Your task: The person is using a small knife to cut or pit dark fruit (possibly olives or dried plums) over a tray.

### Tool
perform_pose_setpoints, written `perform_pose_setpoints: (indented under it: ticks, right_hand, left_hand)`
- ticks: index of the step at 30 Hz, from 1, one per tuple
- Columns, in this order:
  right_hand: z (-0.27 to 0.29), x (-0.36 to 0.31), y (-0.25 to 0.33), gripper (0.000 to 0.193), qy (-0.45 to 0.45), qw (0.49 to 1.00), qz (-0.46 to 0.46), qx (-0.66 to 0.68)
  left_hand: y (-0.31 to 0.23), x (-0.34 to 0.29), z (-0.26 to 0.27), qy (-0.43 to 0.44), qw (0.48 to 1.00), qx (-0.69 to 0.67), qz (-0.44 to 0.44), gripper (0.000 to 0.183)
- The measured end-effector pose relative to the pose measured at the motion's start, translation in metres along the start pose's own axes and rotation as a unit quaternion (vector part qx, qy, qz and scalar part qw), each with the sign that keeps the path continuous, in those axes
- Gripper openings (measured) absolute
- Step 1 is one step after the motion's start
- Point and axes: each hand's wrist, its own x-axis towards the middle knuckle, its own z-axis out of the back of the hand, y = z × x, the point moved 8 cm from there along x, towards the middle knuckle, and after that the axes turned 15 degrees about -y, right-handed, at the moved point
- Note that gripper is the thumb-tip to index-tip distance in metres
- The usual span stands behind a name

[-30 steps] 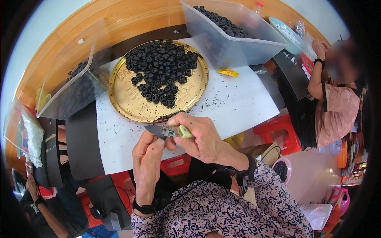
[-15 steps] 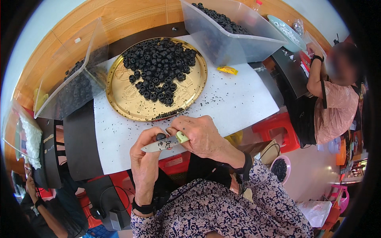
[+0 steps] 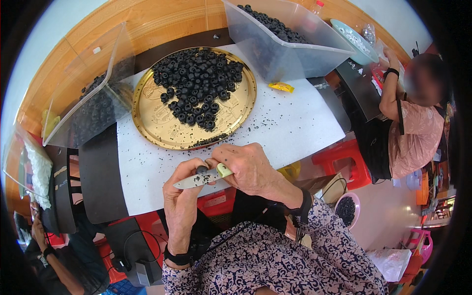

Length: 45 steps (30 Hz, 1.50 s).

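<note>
My right hand [image 3: 248, 169] grips a small knife [image 3: 199, 180] by its pale green handle, the blade pointing left. My left hand [image 3: 181, 199] pinches a small black ring-shaped piece [image 3: 201, 170] at its fingertips, pressed against the blade. Both hands hover over the near edge of the white table [image 3: 295, 123]. Just beyond them lies a round gold tray [image 3: 152, 123] heaped with several of the same black pieces [image 3: 196, 88].
Black crumbs speckle the white top. A clear bin [image 3: 290, 39] of black pieces stands at the back right, another clear bin [image 3: 93, 98] at the left. A small yellow packet [image 3: 281, 87] lies near the tray. Another person [image 3: 418, 128] sits at right; red stools below.
The knife and both hands shifted slightly lower and left toward the table's near edge; the blade now lies against the black piece in my left fingers.
</note>
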Motion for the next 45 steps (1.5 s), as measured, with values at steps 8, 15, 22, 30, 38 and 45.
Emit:
perform_pose_setpoints:
  ticks: [8, 15, 22, 30, 38, 45]
  right_hand:
    - [0.002, 0.006, -0.003, 0.015, -0.045, 0.999, -0.014, -0.005]
    - [0.013, 0.009, -0.015, 0.012, -0.034, 0.992, -0.074, 0.098]
    - [0.009, 0.004, -0.002, 0.016, -0.033, 0.997, -0.003, 0.072]
    - [0.008, 0.002, 0.000, 0.014, -0.027, 0.999, 0.010, 0.040]
    - [0.009, 0.003, 0.001, 0.021, -0.036, 0.999, 0.015, 0.033]
    - [0.005, 0.003, -0.004, 0.013, -0.056, 0.998, 0.004, 0.040]
  left_hand:
    - [-0.003, -0.002, -0.003, 0.048, 0.997, -0.053, -0.004, 0.016]
    - [-0.009, -0.004, -0.008, 0.093, 0.994, -0.058, -0.007, 0.020]
    - [-0.007, 0.002, -0.010, 0.073, 0.996, -0.051, -0.009, 0.017]
    - [-0.002, 0.006, -0.006, 0.054, 0.998, -0.023, 0.006, 0.017]
    - [-0.003, 0.003, -0.007, 0.062, 0.998, -0.018, 0.000, 0.018]
    - [-0.002, 0.000, -0.003, 0.046, 0.999, -0.006, 0.026, 0.019]
